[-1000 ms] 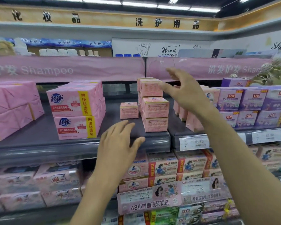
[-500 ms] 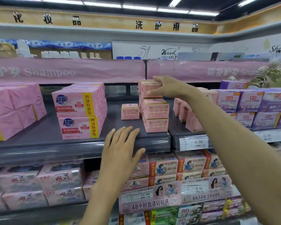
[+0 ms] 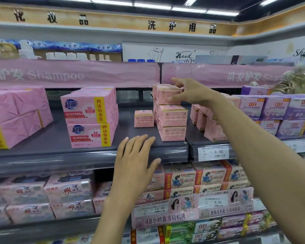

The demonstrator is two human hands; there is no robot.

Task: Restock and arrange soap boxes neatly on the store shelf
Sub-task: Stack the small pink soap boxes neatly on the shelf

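A stack (image 3: 173,124) of boxes stands at the right end of the shelf (image 3: 51,138), a single box (image 3: 143,118) just left of it, multipacks (image 3: 90,118) farther left. The right hand (image 3: 192,93) grips the top box (image 3: 165,93); the left hand (image 3: 136,159) rests on the front edge

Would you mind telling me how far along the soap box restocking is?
Done: a three-high stack of pink soap boxes stands near the shelf edge. In hand: the right hand grips the top box, while the left hand lies open at that edge. Left: a lone box sits beside the stack, with bare shelf around it to fill.
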